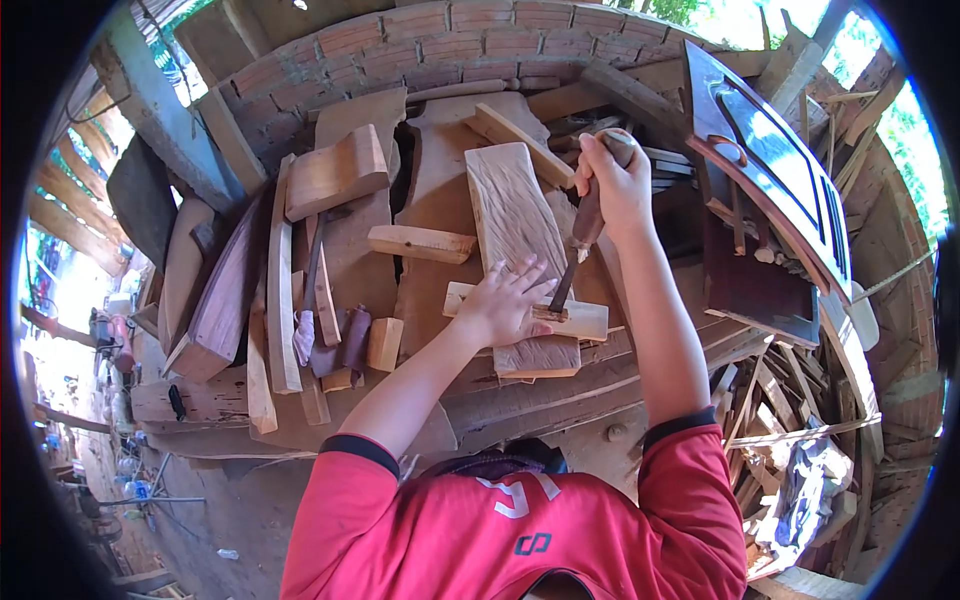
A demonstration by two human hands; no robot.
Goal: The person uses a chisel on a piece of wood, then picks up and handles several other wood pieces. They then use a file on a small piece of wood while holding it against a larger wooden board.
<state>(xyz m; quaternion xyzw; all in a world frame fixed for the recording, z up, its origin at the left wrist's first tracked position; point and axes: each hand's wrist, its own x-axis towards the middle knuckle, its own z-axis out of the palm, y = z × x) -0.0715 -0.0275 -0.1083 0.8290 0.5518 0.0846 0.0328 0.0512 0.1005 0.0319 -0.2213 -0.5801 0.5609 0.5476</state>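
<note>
- Fingers of the right hand (612, 180) are clamped in a fist round the handle of a chisel (580, 245), which stands steeply, blade down
- Left hand (500, 300) lies flat with its fingers spread apart, pressing on a short strip of wood (588, 321)
- Chisel's tip meets the strip just beside the left fingertips (538, 268)
- Strip lies crosswise on a pale plank (510, 205), near the plank's close end; the plank runs away from the person on a rough bench (560, 405)
- Nothing here is boxed or binned: loose pieces sit straight on the bench, among them a short bar (420, 243) touching the plank's left edge, a thick curved block (335, 172) farther left and a small block (385, 343) near the left forearm
- Bench's near edge runs just in front of the red shirt (500, 530)
- Brick wall (450, 40) closes off the far side
- Dark carved panel (770, 165) leans close beside the right arm, with a heap of offcuts (775, 405) below it
- Bare ground (230, 510) lies open to the lower left
</note>
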